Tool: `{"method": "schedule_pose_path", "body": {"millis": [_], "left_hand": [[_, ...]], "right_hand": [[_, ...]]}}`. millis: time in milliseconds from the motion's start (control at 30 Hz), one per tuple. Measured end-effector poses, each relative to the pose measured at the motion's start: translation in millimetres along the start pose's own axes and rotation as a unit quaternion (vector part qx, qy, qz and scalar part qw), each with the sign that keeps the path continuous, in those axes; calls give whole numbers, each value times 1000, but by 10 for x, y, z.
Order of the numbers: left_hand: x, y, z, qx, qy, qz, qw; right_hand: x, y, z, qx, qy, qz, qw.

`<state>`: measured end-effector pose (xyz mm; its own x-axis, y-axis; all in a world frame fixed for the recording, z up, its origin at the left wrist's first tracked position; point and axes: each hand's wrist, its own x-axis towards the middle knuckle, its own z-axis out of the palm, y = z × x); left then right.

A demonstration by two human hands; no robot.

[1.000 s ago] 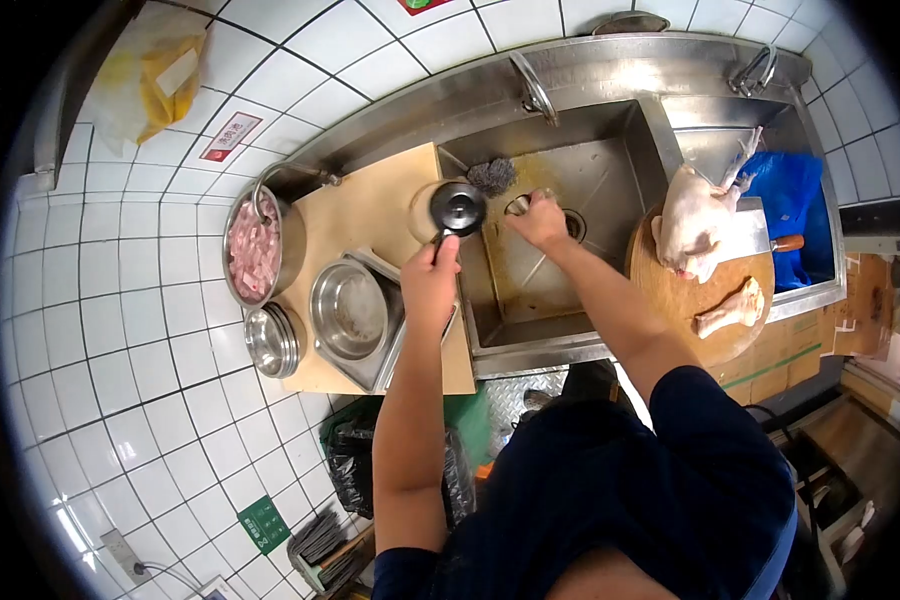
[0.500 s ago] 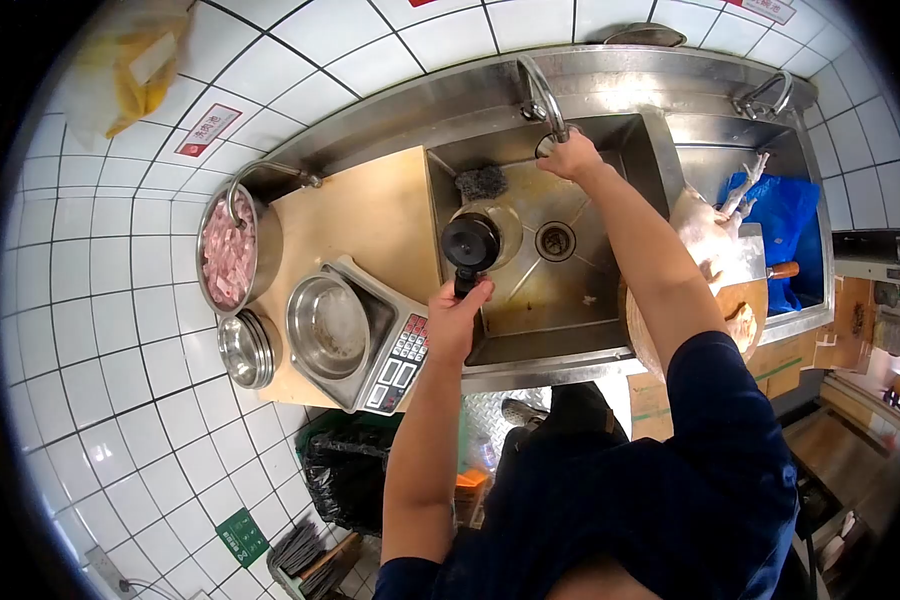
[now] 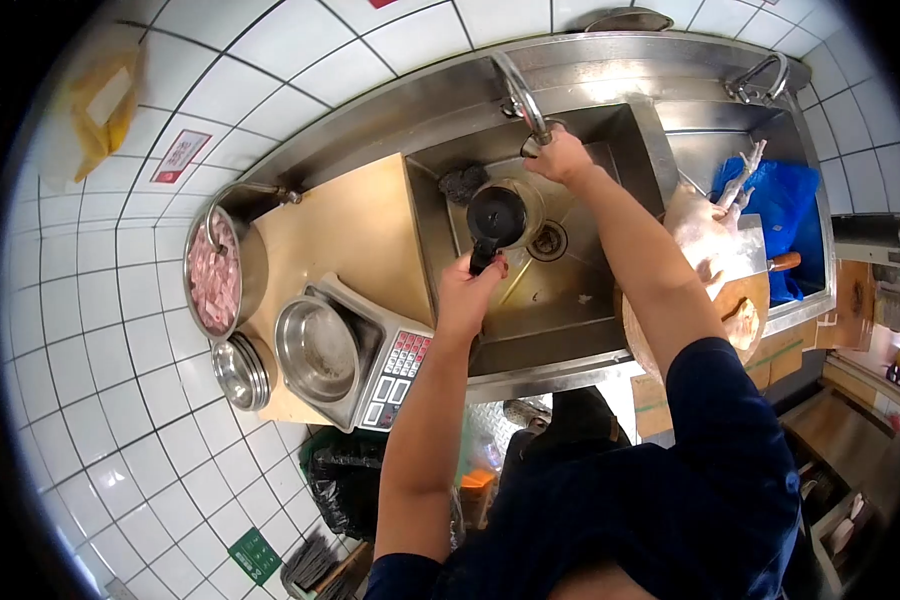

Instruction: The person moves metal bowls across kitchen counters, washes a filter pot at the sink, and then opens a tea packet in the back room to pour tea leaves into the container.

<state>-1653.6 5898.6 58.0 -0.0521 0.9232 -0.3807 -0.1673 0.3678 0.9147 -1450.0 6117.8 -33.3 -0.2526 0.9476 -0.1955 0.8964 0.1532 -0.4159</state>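
Grasping the jug (image 3: 497,217) by its black handle (image 3: 484,256) in the left hand (image 3: 470,295), holding it over the sink (image 3: 530,330), just beyond the fingers. Clasping a small cup (image 3: 531,149), partly hidden, in the right hand (image 3: 562,157), close by the tap (image 3: 520,92). Having the scourer (image 3: 463,184) lying beyond the left hand, the scale (image 3: 395,375) standing left of it and nearer, and the board (image 3: 634,325), chicken (image 3: 698,222) and cleaver (image 3: 752,247) lying right of the right hand.
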Motion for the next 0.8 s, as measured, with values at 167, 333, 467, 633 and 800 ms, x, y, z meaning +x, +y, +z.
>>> {"method": "schedule_pose_path", "body": {"millis": [167, 333, 467, 633, 800], "left_hand": [[296, 78, 257, 23, -2, -37, 999], [455, 64, 304, 23, -1, -42, 999], [581, 65, 257, 63, -31, -54, 996], [615, 79, 256, 81, -53, -68, 993], [631, 15, 276, 38, -58, -63, 996]], "right_hand": [[-86, -55, -61, -51, -19, 11, 998], [2, 121, 96, -109, 19, -39, 993], [35, 199, 179, -99, 40, -57, 993], [-10, 250, 141, -87, 60, -100, 989], [5, 309, 137, -112, 54, -109, 986]]}}
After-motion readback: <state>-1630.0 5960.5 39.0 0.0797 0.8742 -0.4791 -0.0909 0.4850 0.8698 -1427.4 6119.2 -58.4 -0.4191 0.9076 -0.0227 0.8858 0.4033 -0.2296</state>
